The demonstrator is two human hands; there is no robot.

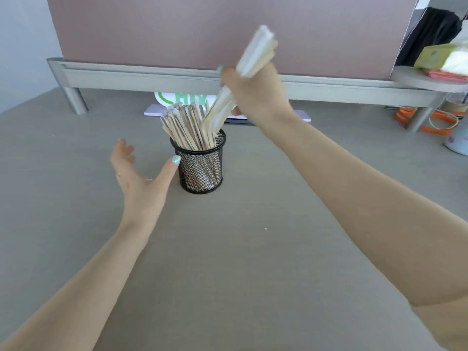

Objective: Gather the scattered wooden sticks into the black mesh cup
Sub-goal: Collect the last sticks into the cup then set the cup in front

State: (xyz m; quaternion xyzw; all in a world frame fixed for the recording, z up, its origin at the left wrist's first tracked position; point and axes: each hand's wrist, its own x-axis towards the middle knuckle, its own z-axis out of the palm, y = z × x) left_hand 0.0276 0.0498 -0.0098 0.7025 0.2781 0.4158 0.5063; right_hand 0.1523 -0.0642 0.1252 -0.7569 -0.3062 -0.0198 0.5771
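A black mesh cup (pixel 201 173) stands on the grey table (pixel 228 249), packed with several upright wooden sticks (pixel 184 127) leaning left. My right hand (pixel 255 92) is above and behind the cup, shut on a bundle of wooden sticks (pixel 255 54), some in clear wrappers. The bundle is tilted, its lower ends (pixel 217 115) dipping toward the cup's right rim. My left hand (pixel 141 173) is open just left of the cup, palm facing it, thumb tip close to the mesh wall.
A pink partition on a grey metal rail (pixel 152 77) runs along the back. A white and green card (pixel 177 100) lies behind the cup. At right are a tissue box (pixel 445 59), orange rings (pixel 435 120) and a pale bowl (pixel 458 143).
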